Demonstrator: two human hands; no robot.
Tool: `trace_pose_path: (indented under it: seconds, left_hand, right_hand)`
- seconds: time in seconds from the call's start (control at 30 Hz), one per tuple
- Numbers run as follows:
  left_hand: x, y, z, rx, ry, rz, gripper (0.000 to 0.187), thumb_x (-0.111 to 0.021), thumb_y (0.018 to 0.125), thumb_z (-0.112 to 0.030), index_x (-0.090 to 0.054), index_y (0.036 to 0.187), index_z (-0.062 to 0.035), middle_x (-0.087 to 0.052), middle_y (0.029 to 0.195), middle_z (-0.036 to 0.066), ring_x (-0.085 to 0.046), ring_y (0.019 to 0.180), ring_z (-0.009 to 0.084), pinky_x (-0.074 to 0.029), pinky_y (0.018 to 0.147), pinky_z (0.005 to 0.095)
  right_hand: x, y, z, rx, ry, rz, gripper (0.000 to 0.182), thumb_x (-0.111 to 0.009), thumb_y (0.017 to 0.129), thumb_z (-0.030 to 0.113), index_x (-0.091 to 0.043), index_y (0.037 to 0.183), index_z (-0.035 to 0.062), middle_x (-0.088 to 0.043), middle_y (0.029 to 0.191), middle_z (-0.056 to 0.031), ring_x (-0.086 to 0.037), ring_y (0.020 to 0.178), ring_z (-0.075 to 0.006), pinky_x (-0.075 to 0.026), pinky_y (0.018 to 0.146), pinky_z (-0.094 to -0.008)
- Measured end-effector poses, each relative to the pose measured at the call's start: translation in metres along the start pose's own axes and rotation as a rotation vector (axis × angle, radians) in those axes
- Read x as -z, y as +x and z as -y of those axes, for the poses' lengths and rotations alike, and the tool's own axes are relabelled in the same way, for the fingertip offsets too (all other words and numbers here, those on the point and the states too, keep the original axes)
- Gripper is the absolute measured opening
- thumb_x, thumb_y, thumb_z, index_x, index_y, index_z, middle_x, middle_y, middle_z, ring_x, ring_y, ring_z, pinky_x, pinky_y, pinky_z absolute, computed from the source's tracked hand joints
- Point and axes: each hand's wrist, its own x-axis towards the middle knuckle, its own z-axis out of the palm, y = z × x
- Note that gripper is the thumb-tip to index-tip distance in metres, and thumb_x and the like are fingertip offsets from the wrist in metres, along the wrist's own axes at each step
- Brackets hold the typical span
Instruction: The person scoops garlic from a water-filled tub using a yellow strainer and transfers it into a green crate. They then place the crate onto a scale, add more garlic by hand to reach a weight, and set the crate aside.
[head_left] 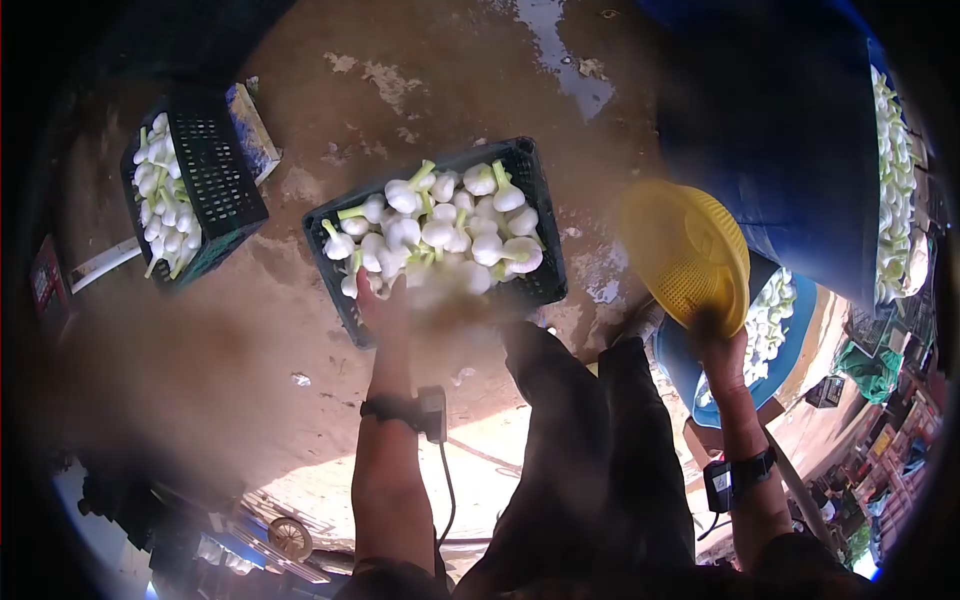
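A dark plastic crate (553, 240) full of white garlic bulbs (438, 232) with short green stems sits on the ground in front of me. My left hand (382, 308) is at the crate's near left edge, fingers apart, right by the bulbs; a blurred patch hides part of the view beside it. On the right, my right hand (722, 352) grips the rim of a yellow plastic colander (690, 255), which is tilted on its side with its inside showing. Dark blur covers some of those fingers.
Another crate of garlic (215, 185) stands at the left. Beyond the colander are a large blue container (790, 170) and a blue tub (690, 375) holding garlic. More garlic (893, 190) lies at the far right. Wet patches (560, 60) mark the brown floor.
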Motion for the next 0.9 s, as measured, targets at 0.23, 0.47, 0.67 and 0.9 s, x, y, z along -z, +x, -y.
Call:
trace_pose_path:
  seconds: [0.23, 0.47, 0.67, 0.9]
  left_hand:
    - [-0.062, 0.006, -0.046, -0.613, 0.563, -0.238, 0.049, -0.074, 0.07, -0.021, -0.058, 0.111, -0.0012, -0.061, 0.098, 0.01, -0.061, 0.084, 0.0218, -0.05, 0.056, 0.0311]
    - [-0.03, 0.048, -0.133, -0.385, 0.192, -0.1, 0.041, -0.071, 0.075, -0.026, -0.06, 0.108, -0.0037, -0.059, 0.11, 0.015, -0.057, 0.099, 0.0252, -0.044, 0.087, 0.0356]
    - [-0.048, 0.059, -0.132, -0.52, 0.51, 0.265, 0.029, -0.074, 0.07, -0.015, -0.066, 0.097, -0.0134, -0.054, 0.102, 0.008, -0.054, 0.097, 0.025, -0.045, 0.086, 0.0331]
    - [-0.053, 0.039, -0.107, -0.304, 0.294, 0.262, 0.024, -0.071, 0.069, -0.015, -0.064, 0.091, -0.0103, -0.062, 0.093, 0.009, -0.06, 0.083, 0.028, -0.047, 0.08, 0.036]
  right_hand:
    - [0.044, -0.037, -0.028, -0.309, 0.26, -0.04, 0.018, -0.061, 0.084, 0.013, -0.055, 0.094, -0.0015, -0.06, 0.071, -0.0059, -0.057, 0.053, -0.0094, -0.036, 0.037, -0.0197]
    - [0.036, -0.039, -0.036, -0.232, 0.248, -0.044, 0.014, -0.059, 0.086, 0.012, -0.057, 0.089, -0.0011, -0.058, 0.063, -0.0049, -0.053, 0.047, -0.0079, -0.037, 0.038, -0.0199]
    - [0.035, -0.035, -0.035, -0.306, 0.253, -0.03, 0.013, -0.059, 0.085, 0.013, -0.057, 0.086, 0.0, -0.058, 0.061, -0.0041, -0.048, 0.042, -0.007, -0.035, 0.037, -0.0205]
    - [0.037, -0.037, -0.044, -0.348, 0.199, -0.013, 0.014, -0.06, 0.085, 0.014, -0.058, 0.085, -0.0006, -0.059, 0.061, -0.0046, -0.049, 0.043, -0.0068, -0.036, 0.038, -0.021]
